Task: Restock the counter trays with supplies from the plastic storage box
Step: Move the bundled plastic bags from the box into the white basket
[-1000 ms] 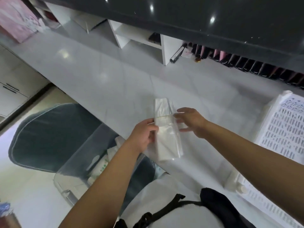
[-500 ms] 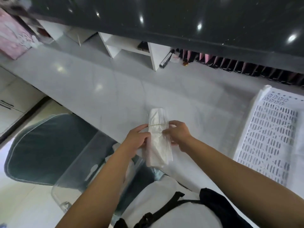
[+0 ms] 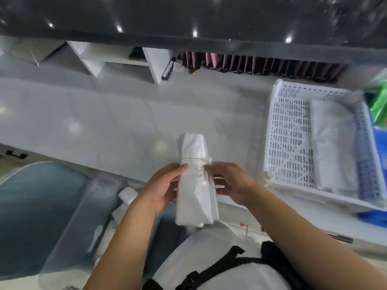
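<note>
A bundle of white plastic bags [image 3: 195, 185], tied near its top with a thin yellow rubber band, is held upright over the counter's front edge. My left hand [image 3: 161, 188] grips its left side and my right hand [image 3: 230, 183] grips its right side, just below the band. A white perforated tray [image 3: 293, 139] sits on the counter at the right, with a stack of white bags [image 3: 333, 143] lying in its right half. The clear plastic storage box [image 3: 92, 216] stands below at the left, with white packets inside.
A grey-white counter [image 3: 104, 122] runs across the view under a dark upper ledge. White shelf dividers [image 3: 117, 59] and a row of dark and pink packets [image 3: 261, 65] line the back. Blue and green items [image 3: 379, 114] lie past the tray. A teal chair [image 3: 31, 206] is at the left.
The view has swung right, bringing the whole white tray and its bags into sight. Both hands still hold the bundle, with the right hand now closed further round its side.
</note>
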